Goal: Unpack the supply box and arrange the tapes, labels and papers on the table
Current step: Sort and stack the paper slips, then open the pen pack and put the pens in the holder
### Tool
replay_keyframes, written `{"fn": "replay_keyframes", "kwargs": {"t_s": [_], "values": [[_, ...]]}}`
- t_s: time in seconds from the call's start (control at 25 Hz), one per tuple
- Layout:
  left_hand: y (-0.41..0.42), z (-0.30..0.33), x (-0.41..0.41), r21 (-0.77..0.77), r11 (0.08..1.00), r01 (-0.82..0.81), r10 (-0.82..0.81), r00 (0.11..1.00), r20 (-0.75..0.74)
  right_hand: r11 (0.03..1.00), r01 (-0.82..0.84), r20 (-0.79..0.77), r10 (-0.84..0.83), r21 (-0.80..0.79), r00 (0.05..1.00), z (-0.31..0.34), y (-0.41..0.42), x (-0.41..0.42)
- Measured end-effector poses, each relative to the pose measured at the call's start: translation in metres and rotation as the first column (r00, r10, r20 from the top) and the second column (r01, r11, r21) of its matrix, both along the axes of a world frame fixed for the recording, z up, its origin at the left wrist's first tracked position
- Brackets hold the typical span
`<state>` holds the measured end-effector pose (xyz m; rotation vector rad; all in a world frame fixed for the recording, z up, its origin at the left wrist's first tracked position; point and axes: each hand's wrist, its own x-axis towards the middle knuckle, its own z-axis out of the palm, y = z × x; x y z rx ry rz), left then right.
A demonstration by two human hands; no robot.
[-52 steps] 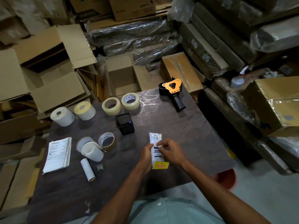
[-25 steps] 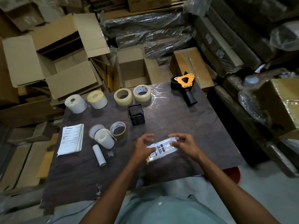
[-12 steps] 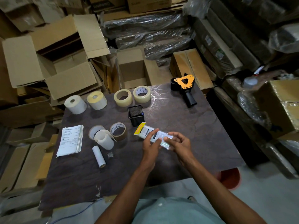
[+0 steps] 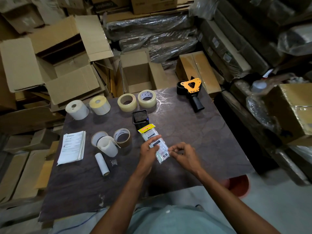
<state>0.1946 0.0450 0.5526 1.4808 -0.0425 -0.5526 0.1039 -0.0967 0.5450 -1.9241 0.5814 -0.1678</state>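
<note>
Small plastic packet (image 4: 154, 144) held just above the bench (image 4: 194, 141), in front of the black mesh pen holder (image 4: 139, 117); its yellow header points toward the holder. Left grip (image 4: 148, 150) closed on the packet, thumb laid across its face. Right grip (image 4: 184, 155) beside the packet's near end, fingers loosely curled — nothing held, contact with the packet cannot be told.

Risks, as judged:
- packet film looks slick; with one grip only, it could slide out and drop onto the bench
- header close to the pen holder; a forward push could tip or shove it
- brown tape roll (image 4: 122, 137) and curled label roll (image 4: 106, 145) near the left forearm — a sweep could knock them

Writing: red letters on the header, unclear, possibly "TOTEM"; barcode at the packet's near end; "amazon.in" heads the paper stack (image 4: 72, 147); print inside the tape cores not readable
</note>
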Motion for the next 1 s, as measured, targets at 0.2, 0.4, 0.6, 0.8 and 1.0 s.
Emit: {"fn": "replay_keyframes", "kwargs": {"t_s": [0.2,0.4,0.6,0.8,1.0], "values": [[0.003,-0.006,0.005,-0.113,0.992,-0.062,0.032,0.968,-0.248,0.988,-0.151,0.074,0.149,0.024,0.986,0.002,-0.007,-0.006],[0.003,0.003,0.002,-0.134,0.985,-0.106,0.044,0.916,-0.398,0.967,-0.192,0.170,0.164,0.167,0.972,0.008,-0.013,-0.016],[0.002,0.003,0.001,-0.144,0.972,-0.187,0.098,0.875,-0.475,0.957,-0.278,0.156,0.264,0.081,0.952,0.015,-0.012,-0.022],[0.006,0.001,0.003,-0.159,0.956,-0.245,0.126,0.837,-0.533,0.928,-0.316,0.142,0.292,0.198,0.946,0.013,-0.012,-0.027],[0.004,0.000,0.004,-0.163,0.947,-0.276,0.176,0.873,-0.455,0.930,-0.365,0.116,0.358,0.049,0.926,0.017,-0.010,-0.029]]}}
